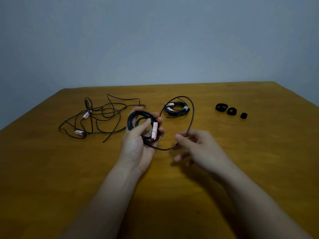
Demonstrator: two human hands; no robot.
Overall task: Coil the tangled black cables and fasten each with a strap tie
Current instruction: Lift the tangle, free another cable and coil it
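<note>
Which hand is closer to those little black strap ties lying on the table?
Right. The right hand, pinching the loose cable, is in front and left of the strap ties; the left hand, gripping the coil, is farther left.

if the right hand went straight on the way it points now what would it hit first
Most likely the left hand and the coil it holds, up and to the left of the right hand. Only the loose loop it pinches lies between. Depth is unclear from one view.
</note>
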